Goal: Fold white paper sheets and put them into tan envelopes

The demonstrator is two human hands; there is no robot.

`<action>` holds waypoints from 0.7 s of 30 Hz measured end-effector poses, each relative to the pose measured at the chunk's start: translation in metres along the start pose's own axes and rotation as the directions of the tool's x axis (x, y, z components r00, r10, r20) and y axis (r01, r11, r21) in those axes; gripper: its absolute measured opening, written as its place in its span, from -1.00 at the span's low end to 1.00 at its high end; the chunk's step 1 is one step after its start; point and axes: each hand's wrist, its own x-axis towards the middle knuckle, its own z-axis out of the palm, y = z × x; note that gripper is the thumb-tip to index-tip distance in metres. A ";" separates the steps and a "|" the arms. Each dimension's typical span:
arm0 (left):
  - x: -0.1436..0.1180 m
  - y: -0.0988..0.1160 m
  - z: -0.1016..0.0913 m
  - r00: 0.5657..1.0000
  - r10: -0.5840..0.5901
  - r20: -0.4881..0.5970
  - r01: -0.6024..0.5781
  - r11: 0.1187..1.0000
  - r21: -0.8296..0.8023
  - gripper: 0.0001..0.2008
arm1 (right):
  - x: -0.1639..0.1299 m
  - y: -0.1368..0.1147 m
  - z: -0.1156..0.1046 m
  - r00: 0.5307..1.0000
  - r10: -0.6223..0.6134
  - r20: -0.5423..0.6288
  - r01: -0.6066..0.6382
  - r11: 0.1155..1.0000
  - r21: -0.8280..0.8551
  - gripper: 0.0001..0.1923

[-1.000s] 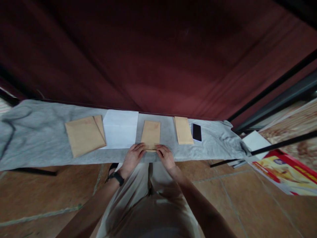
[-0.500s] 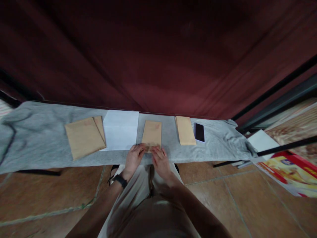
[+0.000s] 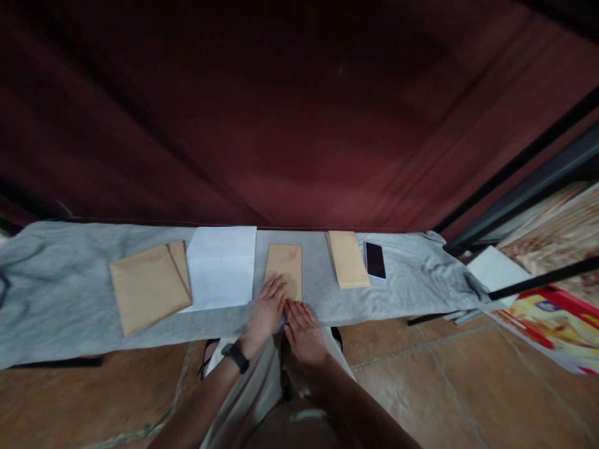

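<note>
The brown envelope (image 3: 290, 259) lies flat on the grey cloth (image 3: 316, 268), just below the centre of the frame. My left hand (image 3: 267, 308) is open, fingers extended flat across the envelope's lower left portion; it grips nothing. My right hand (image 3: 305, 327) is likewise open and flat, fingertips at the envelope's bottom edge, thumb side near the left hand. White paper (image 3: 222, 268) lies left of centre; a phone (image 3: 375, 260) lies right of centre, beyond further envelopes (image 3: 350, 262).
</note>
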 end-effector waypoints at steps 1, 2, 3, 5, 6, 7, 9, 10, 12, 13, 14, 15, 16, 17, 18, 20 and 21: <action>0.012 0.000 0.006 0.999 0.038 0.017 -0.039 0.999 0.006 -0.56 | 0.000 0.002 0.002 1.000 0.001 -0.010 -0.001 1.000 0.005 -0.52; 0.026 -0.002 0.011 0.996 0.074 0.039 -0.075 0.997 0.013 -0.52 | 0.000 0.004 0.004 1.000 0.001 -0.019 0.000 1.000 0.014 -0.53; 0.040 -0.004 0.016 0.991 0.112 0.067 -0.113 0.993 0.020 -0.48 | 0.000 0.005 0.005 1.000 -0.003 -0.029 0.003 1.000 0.025 -0.55; 0.069 -0.012 0.025 0.985 0.133 0.105 -0.139 0.989 0.053 -0.46 | 0.001 0.005 0.005 0.999 -0.012 -0.045 0.014 0.999 0.052 -0.53; 0.082 -0.018 0.028 0.984 0.128 0.123 -0.137 0.988 0.073 -0.46 | 0.002 0.004 0.004 0.999 -0.017 -0.048 0.020 0.998 0.065 -0.51; 0.093 -0.023 0.030 0.982 0.126 0.143 -0.140 0.986 0.091 -0.46 | 0.002 0.003 0.002 0.999 -0.017 -0.051 0.020 0.997 0.074 -0.49; 0.111 -0.033 0.032 0.973 0.142 0.182 -0.164 0.980 0.115 -0.46 | 0.003 0.000 -0.002 0.998 -0.006 -0.061 0.011 0.996 0.084 -0.47; 0.117 -0.038 0.033 0.968 0.159 0.196 -0.184 0.976 0.119 -0.47 | 0.004 -0.001 -0.003 0.998 -0.001 -0.067 0.006 0.996 0.088 -0.47; 0.124 -0.043 0.035 0.959 0.195 0.207 -0.222 0.968 0.115 -0.48 | 0.004 -0.002 -0.006 0.997 0.005 -0.075 0.002 0.995 0.096 -0.46; 0.126 -0.045 0.037 0.956 0.207 0.207 -0.233 0.966 0.112 -0.48 | 0.005 -0.002 -0.006 0.997 0.004 -0.076 0.004 0.995 0.098 -0.46; 0.126 -0.046 0.038 0.955 0.212 0.207 -0.238 0.965 0.109 -0.48 | 0.005 -0.002 -0.007 0.997 0.000 -0.075 0.007 0.995 0.097 -0.45; 0.125 -0.046 0.039 0.954 0.215 0.209 -0.240 0.965 0.107 -0.47 | 0.005 -0.002 -0.007 0.997 -0.002 -0.073 0.009 0.995 0.095 -0.45; 0.123 -0.046 0.039 0.953 0.216 0.213 -0.242 0.964 0.105 -0.47 | 0.005 -0.002 -0.007 0.998 -0.004 -0.070 0.010 0.996 0.092 -0.44; 0.120 -0.046 0.040 0.951 0.219 0.219 -0.246 0.964 0.102 -0.46 | 0.004 -0.001 -0.007 0.998 -0.005 -0.066 0.010 0.996 0.088 -0.44; 0.117 -0.046 0.039 0.947 0.226 0.227 -0.252 0.963 0.096 -0.46 | 0.004 -0.001 -0.006 0.998 -0.004 -0.063 0.009 0.996 0.085 -0.44; 0.109 -0.045 0.037 0.939 0.243 0.244 -0.268 0.961 0.074 -0.45 | 0.003 0.000 -0.005 0.998 -0.001 -0.063 0.007 0.996 0.087 -0.44; 0.104 -0.045 0.035 0.934 0.252 0.254 -0.275 0.960 0.059 -0.45 | 0.002 0.000 -0.004 0.998 -0.001 -0.066 0.007 0.996 0.091 -0.44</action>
